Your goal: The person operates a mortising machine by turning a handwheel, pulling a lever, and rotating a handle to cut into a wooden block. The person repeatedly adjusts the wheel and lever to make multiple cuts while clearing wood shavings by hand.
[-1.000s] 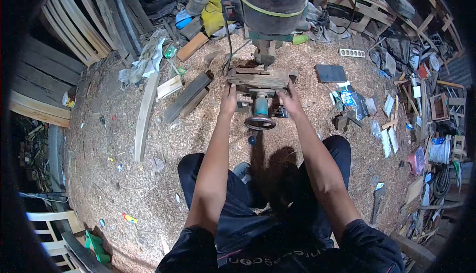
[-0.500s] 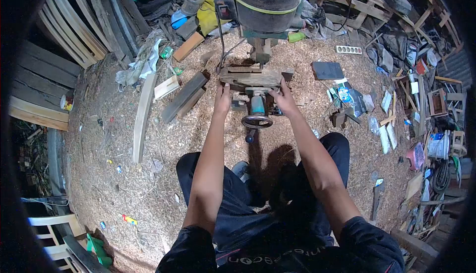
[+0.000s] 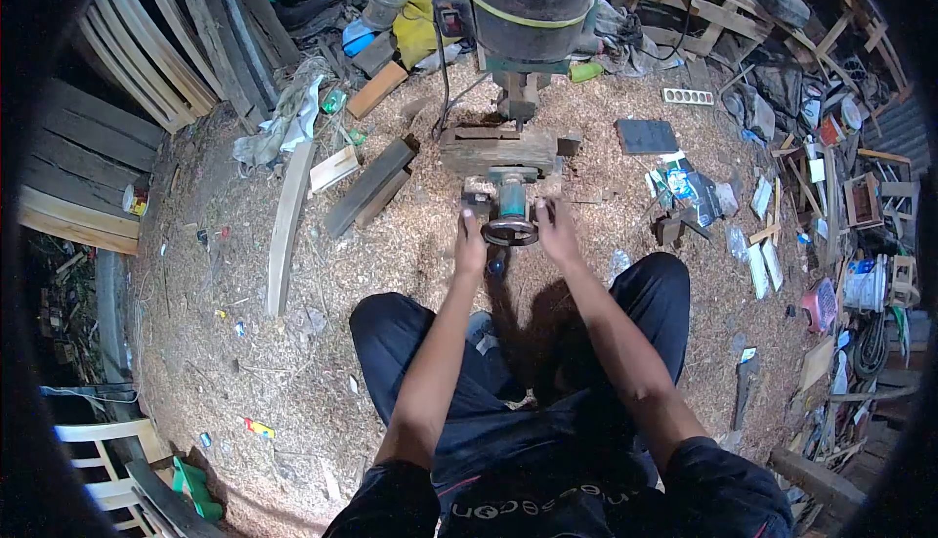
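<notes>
A metal handwheel (image 3: 511, 239) sits at the front of a machine, below a green cylindrical part (image 3: 511, 196). My left hand (image 3: 471, 242) is at the wheel's left rim with the thumb pointing up; its other fingers are partly hidden. On the opposite rim, my right hand (image 3: 557, 235) has its thumb near the wheel's edge and fingers curled beside it. Behind the wheel, a worn wooden block (image 3: 498, 154) lies across the machine under the tool head (image 3: 516, 98). Neither hand touches this block.
A large dark motor drum (image 3: 532, 10) with a yellow band stands over the machine. Dark wooden beams (image 3: 371, 186) and a curved pale plank (image 3: 290, 230) lie to the left on wood chips. At right are a dark slab (image 3: 646, 137) and a power strip (image 3: 688, 96).
Both hands have let go of the wooden block's ends and come down toward me to the sides of the handwheel. The block stays on the machine. The view has shifted slightly.
</notes>
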### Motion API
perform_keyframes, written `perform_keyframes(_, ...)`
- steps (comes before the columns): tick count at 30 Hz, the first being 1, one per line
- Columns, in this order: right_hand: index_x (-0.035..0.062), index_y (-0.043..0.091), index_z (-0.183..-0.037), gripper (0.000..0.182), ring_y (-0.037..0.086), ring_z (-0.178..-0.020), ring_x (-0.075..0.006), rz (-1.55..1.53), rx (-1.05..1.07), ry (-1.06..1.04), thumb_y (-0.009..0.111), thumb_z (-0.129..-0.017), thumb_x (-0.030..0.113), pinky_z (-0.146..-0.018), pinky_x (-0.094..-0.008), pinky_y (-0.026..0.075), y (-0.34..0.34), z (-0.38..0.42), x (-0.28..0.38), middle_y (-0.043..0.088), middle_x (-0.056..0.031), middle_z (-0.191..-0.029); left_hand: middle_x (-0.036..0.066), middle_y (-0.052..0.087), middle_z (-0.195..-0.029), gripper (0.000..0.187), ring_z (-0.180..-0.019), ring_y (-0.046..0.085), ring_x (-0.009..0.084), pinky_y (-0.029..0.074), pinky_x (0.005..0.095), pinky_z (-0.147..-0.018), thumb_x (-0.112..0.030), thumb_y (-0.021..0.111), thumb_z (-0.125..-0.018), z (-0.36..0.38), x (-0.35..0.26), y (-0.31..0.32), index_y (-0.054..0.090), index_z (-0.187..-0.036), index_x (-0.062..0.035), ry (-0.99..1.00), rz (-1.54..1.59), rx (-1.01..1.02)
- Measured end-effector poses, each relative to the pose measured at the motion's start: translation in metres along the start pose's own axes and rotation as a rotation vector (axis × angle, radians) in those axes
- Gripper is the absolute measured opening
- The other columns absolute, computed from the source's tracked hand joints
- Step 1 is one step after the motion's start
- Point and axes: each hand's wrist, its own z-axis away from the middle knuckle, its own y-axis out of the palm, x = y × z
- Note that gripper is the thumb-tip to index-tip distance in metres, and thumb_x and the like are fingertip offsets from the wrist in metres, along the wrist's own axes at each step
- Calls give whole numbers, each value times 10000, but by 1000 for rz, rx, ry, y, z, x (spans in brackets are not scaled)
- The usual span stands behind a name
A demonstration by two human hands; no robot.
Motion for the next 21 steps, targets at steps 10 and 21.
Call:
perform_keyframes(10,-37,481,-1361,601,521,-1252,-373,32,60,44,362,-1059,469,-1070,-410,373,-11,26,10,561,-276,-1302,204,144,-1633,910,-1500,187,322,145,384,-1215,-711,195,-980,56,-15,43,58,-1588,-48,-112,192,-86)
perform_keyframes(21,-23,269,-1500,698,300,-1448,-347,-44,320,89,241,-1068,523,-1187,-377,232,-1,39,19,355,-260,-1517,235,77,-1634,898,-1511,130,325,127,382,-1221,-647,282,-1009,37,32,49,8,-1576,-7,26,187,-6)
